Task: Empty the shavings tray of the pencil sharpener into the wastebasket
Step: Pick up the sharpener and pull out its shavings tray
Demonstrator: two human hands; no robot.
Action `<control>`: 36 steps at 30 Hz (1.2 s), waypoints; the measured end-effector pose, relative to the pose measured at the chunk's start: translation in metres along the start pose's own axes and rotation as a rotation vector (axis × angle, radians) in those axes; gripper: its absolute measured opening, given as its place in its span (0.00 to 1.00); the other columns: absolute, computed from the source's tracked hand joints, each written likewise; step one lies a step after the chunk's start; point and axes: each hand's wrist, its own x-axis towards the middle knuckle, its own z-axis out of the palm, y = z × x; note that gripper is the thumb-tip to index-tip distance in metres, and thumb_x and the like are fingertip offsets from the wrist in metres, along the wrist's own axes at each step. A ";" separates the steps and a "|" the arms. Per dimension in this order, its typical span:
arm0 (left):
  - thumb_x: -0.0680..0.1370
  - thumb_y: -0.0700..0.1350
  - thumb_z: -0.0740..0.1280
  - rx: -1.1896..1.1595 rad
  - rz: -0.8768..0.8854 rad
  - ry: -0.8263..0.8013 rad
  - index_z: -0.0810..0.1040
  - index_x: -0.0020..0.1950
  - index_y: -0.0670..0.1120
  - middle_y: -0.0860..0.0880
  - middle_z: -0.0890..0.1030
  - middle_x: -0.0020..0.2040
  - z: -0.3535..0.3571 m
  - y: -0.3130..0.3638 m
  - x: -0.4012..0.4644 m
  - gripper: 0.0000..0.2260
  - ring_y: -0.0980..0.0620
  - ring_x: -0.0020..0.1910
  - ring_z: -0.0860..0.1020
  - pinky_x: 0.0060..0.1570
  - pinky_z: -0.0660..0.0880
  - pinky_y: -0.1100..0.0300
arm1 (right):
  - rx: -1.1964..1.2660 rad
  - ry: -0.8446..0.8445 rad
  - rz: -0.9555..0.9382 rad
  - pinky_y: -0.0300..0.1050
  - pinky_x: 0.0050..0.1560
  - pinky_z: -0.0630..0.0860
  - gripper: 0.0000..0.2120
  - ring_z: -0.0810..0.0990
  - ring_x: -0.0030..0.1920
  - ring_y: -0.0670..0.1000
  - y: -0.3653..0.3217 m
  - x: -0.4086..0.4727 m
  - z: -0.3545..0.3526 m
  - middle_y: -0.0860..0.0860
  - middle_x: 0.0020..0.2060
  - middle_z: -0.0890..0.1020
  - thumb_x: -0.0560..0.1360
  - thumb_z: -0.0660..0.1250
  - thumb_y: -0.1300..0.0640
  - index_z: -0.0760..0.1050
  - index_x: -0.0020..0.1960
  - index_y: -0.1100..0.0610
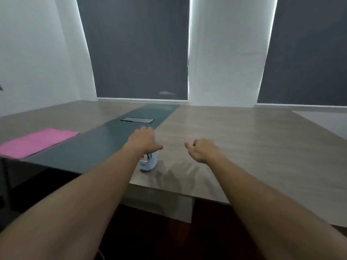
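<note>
A small pale blue and white pencil sharpener [150,163] stands upright on the wooden table [234,139], near its front edge. My left hand [143,140] hovers just above and behind it, fingers spread, and hides its top; whether it touches the sharpener I cannot tell. My right hand [203,150] floats to the right of the sharpener, apart from it, fingers loosely curled and thumb out, holding nothing. No wastebasket is in view.
A dark strip [97,145] with a rectangular cable hatch [137,120] runs down the table's middle. A pink cloth [37,142] lies flat at the left. Walls and dark window blinds stand behind the table. The floor below the front edge is dark.
</note>
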 end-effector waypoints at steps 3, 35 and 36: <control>0.71 0.59 0.70 -0.087 -0.108 -0.011 0.61 0.73 0.40 0.38 0.69 0.70 0.020 -0.011 0.001 0.39 0.36 0.67 0.70 0.62 0.71 0.45 | 0.048 -0.013 -0.030 0.55 0.64 0.69 0.34 0.73 0.65 0.64 -0.007 0.002 0.017 0.63 0.64 0.77 0.79 0.47 0.38 0.75 0.65 0.63; 0.70 0.45 0.75 -1.375 -0.312 -0.170 0.78 0.44 0.46 0.45 0.82 0.43 0.043 0.037 0.026 0.08 0.45 0.41 0.81 0.39 0.81 0.53 | 1.267 -0.341 0.191 0.48 0.45 0.82 0.28 0.82 0.49 0.57 0.015 0.016 0.024 0.58 0.55 0.83 0.72 0.67 0.37 0.79 0.58 0.59; 0.70 0.45 0.74 -1.378 -0.299 -0.179 0.78 0.45 0.46 0.45 0.82 0.43 0.041 0.039 0.026 0.08 0.45 0.40 0.81 0.38 0.81 0.53 | 1.288 -0.343 0.179 0.48 0.44 0.81 0.26 0.81 0.49 0.57 0.016 0.014 0.022 0.57 0.55 0.83 0.73 0.68 0.39 0.79 0.59 0.60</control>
